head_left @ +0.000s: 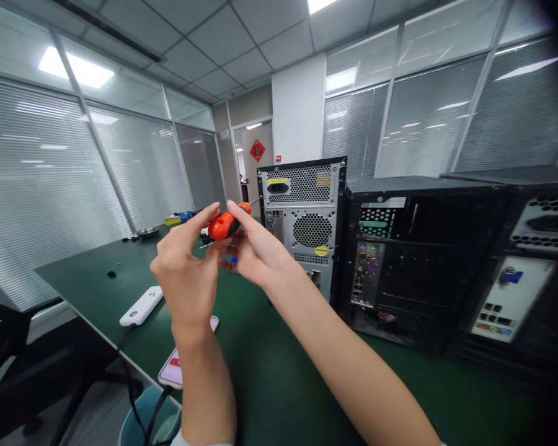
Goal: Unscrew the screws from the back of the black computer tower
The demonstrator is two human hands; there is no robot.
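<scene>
Both of my hands are raised above the table, closed round an orange and black screwdriver (221, 227). My left hand (186, 266) pinches it near the butt of the handle. A thin metal piece sticks out beside the left fingers; I cannot make out what it is. My right hand (260, 251) grips the handle's front part, with the thumb along the top. The shaft points away towards a grey computer case (302, 210), which stands with its back panel facing me. Whether the tip touches the case I cannot tell.
Two black computer cases, one with an open back (409, 266) and another (511, 297), stand at the right. On the green table (93, 272) lie a white power bank (142, 306), a phone (172, 370) and a metal dish (147, 232). A teal bin (144, 412) stands below the edge.
</scene>
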